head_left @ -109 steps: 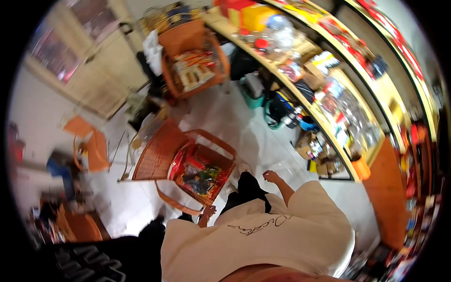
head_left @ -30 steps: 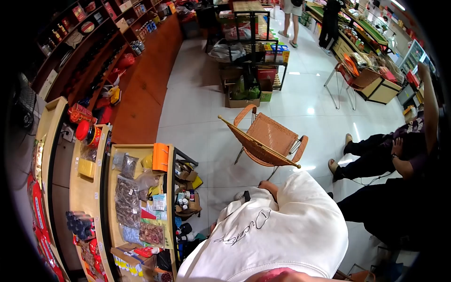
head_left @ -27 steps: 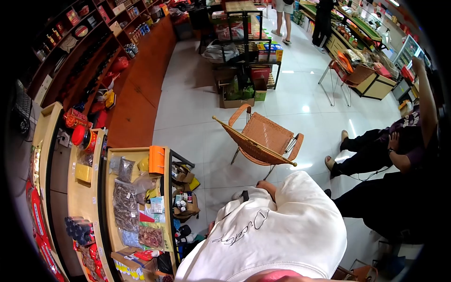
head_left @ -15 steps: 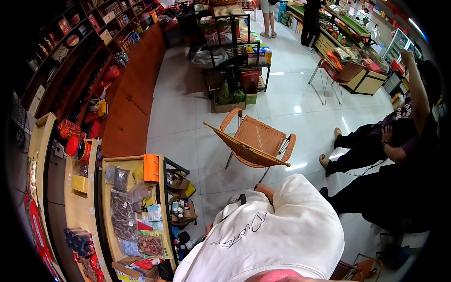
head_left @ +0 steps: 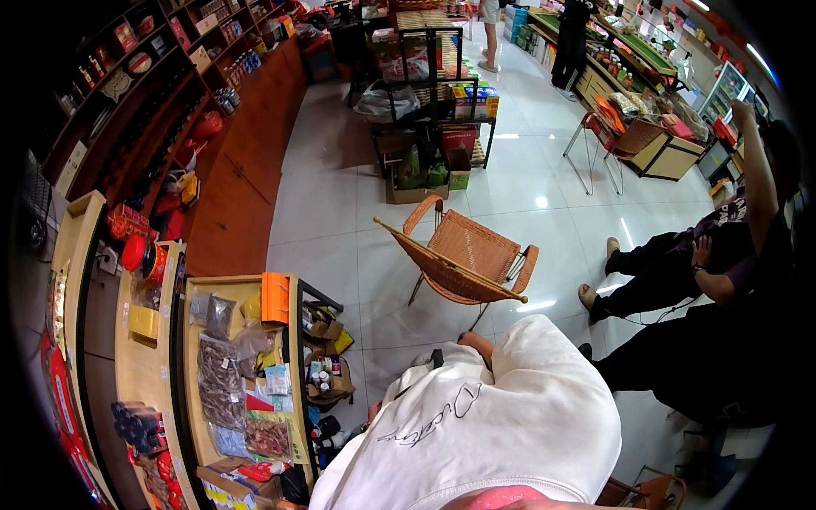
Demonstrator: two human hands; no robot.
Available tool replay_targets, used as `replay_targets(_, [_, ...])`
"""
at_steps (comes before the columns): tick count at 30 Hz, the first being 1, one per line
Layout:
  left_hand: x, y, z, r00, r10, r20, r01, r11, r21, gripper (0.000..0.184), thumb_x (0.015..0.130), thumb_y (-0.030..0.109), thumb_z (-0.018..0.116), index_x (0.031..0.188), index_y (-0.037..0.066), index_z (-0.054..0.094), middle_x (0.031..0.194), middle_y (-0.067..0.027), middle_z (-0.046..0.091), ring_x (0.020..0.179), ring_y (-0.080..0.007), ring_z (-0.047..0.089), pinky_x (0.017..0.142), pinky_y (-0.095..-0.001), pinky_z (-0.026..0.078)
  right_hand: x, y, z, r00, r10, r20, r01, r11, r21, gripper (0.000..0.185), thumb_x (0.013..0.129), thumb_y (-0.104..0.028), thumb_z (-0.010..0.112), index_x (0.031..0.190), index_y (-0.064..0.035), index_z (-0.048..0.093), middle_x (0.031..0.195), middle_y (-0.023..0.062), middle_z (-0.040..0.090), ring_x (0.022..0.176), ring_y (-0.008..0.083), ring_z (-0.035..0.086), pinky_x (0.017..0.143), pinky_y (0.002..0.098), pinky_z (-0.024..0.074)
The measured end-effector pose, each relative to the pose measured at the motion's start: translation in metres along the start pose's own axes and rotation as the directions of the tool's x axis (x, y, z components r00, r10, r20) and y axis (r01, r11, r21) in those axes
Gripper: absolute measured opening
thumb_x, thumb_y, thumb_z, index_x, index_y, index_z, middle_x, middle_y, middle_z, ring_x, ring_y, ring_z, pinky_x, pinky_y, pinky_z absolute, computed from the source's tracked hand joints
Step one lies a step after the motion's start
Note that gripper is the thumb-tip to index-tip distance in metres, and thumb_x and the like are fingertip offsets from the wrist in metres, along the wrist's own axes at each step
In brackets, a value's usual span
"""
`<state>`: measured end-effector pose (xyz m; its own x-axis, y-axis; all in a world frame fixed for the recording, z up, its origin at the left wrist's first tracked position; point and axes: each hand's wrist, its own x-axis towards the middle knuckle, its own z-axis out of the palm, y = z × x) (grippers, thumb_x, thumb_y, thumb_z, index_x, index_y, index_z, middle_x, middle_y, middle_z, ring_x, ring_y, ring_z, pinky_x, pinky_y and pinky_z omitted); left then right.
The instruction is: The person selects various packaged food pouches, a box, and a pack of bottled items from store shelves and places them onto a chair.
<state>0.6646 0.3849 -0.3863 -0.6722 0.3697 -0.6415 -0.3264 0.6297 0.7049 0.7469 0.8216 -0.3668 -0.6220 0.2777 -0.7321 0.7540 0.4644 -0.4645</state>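
Note:
My white shirt (head_left: 510, 408) with black script fills the lower middle and hides most of both arms. Beyond its upper edge shows part of what appears to be my right hand (head_left: 478, 344), near the legs of a woven rattan chair (head_left: 476, 246); its fingers are too small and covered to read. At the shirt's left edge a small patch of skin, likely my left hand (head_left: 374, 411), shows close to the shelf side. Whether either hand holds anything is hidden. The chair stands upright on the tiled floor with its back towards me.
A wooden display shelf (head_left: 293, 382) with bagged dried goods stands at left, beside small boxes and bottles. A black rack (head_left: 433, 110) is ahead. Two people in dark clothes are at right, one with a hand (head_left: 701, 252) at the lap. A folding chair (head_left: 616, 140) stands farther back.
The view has shifted very slightly, so the shelves and chair sit a little differently in frame. My posture and the nearby people look the same.

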Motion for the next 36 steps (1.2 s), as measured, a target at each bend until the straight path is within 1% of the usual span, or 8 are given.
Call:
replay_targets(5, [0.000,0.000,-0.002,1.000,0.006,-0.011,-0.006,1.000,0.005,0.032,0.084,0.025,0.056,0.106,0.002,0.062,0.097,-0.0147,0.065,0.087,-0.0223,0.061,0.074,-0.0325,0.048,-0.014,-0.010,-0.005,1.000,-0.005,-0.015,0.005,1.000,0.009,0.048,0.067,-0.038,0.063,0.102,-0.0051,0.064,0.105,0.0189,0.061,0.099,0.0338,0.057,0.084,0.0384,0.0452])
replay_targets(8, [0.000,-0.001,-0.004,1.000,0.010,-0.015,-0.010,1.000,0.008,0.032,0.083,0.025,0.056,0.106,0.002,0.062,0.096,-0.0148,0.065,0.087,-0.0227,0.062,0.074,-0.0325,0.048,-0.017,-0.016,-0.008,0.999,0.042,0.010,-0.042,0.999,0.007,0.047,0.068,-0.037,0.063,0.103,-0.0057,0.063,0.106,0.0187,0.061,0.099,0.0344,0.057,0.084,0.0389,0.0452])
replay_targets(15, [-0.007,-0.017,-0.003,0.999,0.022,-0.048,-0.021,1.000,0.020,0.033,0.083,0.026,0.056,0.105,0.003,0.063,0.096,-0.0151,0.065,0.087,-0.0238,0.062,0.074,-0.0327,0.048,-0.013,-0.022,-0.004,0.999,0.008,0.052,-0.008,1.000,0.003,0.048,0.066,-0.036,0.064,0.103,-0.0062,0.065,0.108,0.0194,0.060,0.103,0.0338,0.057,0.085,0.0399,0.0447])
replay_targets(26, [-0.057,-0.076,0.002,0.971,0.012,-0.241,-0.021,0.999,-0.034,0.033,0.082,0.026,0.056,0.105,0.004,0.063,0.094,-0.0155,0.066,0.087,-0.0255,0.063,0.074,-0.0328,0.048,0.001,-0.069,0.030,0.983,-0.057,0.176,0.097,0.969,-0.228,0.047,0.069,-0.038,0.062,0.104,-0.0075,0.064,0.110,0.0164,0.060,0.104,0.0328,0.055,0.088,0.0391,0.0436])
replay_targets(29, [-0.081,-0.095,0.008,0.952,-0.052,-0.301,0.042,0.998,-0.041,0.033,0.082,0.026,0.056,0.105,0.005,0.063,0.094,-0.0159,0.065,0.088,-0.0267,0.063,0.074,-0.0332,0.048,-0.006,-0.094,0.040,0.969,-0.054,0.239,0.124,0.949,-0.290,0.046,0.069,-0.038,0.061,0.105,-0.0079,0.064,0.111,0.0156,0.060,0.105,0.0323,0.055,0.089,0.0388,0.0432])
replay_targets(32, [-0.108,-0.113,0.020,0.930,-0.095,-0.354,0.069,0.994,-0.085,0.030,0.082,0.026,0.053,0.100,0.005,0.066,0.091,-0.0172,0.065,0.083,-0.0295,0.063,0.071,-0.0363,0.049,0.017,-0.103,0.062,0.953,-0.131,0.274,0.221,0.917,-0.332,0.045,0.070,-0.038,0.060,0.105,-0.0098,0.065,0.108,0.0157,0.061,0.102,0.0325,0.056,0.087,0.0379,0.0444])
replay_targets(35, [-0.133,-0.129,0.023,0.876,0.274,-0.397,-0.236,0.961,0.142,0.029,0.082,0.027,0.052,0.093,0.005,0.068,0.088,-0.0178,0.065,0.077,-0.0316,0.061,0.068,-0.0410,0.048,0.029,-0.113,0.075,0.937,-0.209,0.280,0.297,0.899,-0.323,0.046,0.069,-0.040,0.061,0.104,-0.0090,0.065,0.107,0.0170,0.062,0.101,0.0329,0.057,0.086,0.0377,0.0451])
replay_targets(36, [-0.138,-0.132,0.029,0.910,0.100,-0.402,-0.076,0.994,0.075,0.029,0.082,0.027,0.052,0.092,0.005,0.068,0.087,-0.0177,0.065,0.075,-0.0318,0.061,0.068,-0.0422,0.047,0.031,-0.120,0.075,0.928,-0.208,0.308,0.311,0.889,-0.337,0.047,0.069,-0.040,0.061,0.103,-0.0082,0.065,0.107,0.0174,0.062,0.101,0.0329,0.057,0.086,0.0378,0.0451])
